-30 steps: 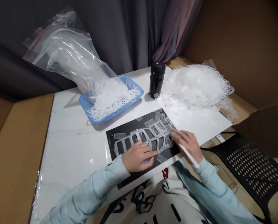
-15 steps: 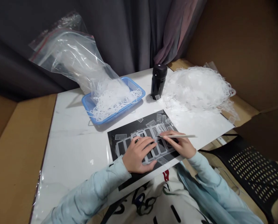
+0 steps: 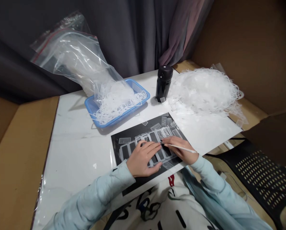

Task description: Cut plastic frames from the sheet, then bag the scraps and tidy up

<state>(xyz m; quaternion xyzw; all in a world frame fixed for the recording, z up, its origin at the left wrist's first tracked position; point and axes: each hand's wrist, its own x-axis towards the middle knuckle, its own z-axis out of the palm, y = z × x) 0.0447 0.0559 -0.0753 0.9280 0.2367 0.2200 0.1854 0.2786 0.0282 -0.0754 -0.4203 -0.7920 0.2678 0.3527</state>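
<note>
Left hand: your left hand (image 3: 144, 156) lies flat, fingers spread, pressing down on the clear plastic frame strip (image 3: 146, 148); it grips nothing, it only pins the strip.
Right hand: your right hand (image 3: 178, 148) pinches a thin white stick (image 3: 181, 147), its tip pointing left to the strip just beside your left fingertips.
Strip: it lies on the black mat (image 3: 133, 134), near the table's near edge, a row of rectangular windows running left to right under both hands.
Loose pieces: small clear rectangles (image 3: 124, 140) lie scattered on the mat, left of and beyond the strip.
Far side: a blue basket (image 3: 92, 108) heaped with white plastic offcuts and a clear bag (image 3: 68, 57) stand far left; a black bottle (image 3: 163, 83) stands in the middle; a large white offcut heap (image 3: 202, 89) lies far right.
Risk, slipping strip: if your flat hand eases its pressure, the stick's push would likely drag the whole strip across the smooth mat.
Risk, fingertip: the stick's tip works very close to your left fingers, so a slip could jab them.
Risk, tearing: the frame looks thin, and a steep or hard push could tear a bar.
Risk, lost pieces: the clear bits are hard to see, and a sleeve sweep could brush them off the near edge.
</note>
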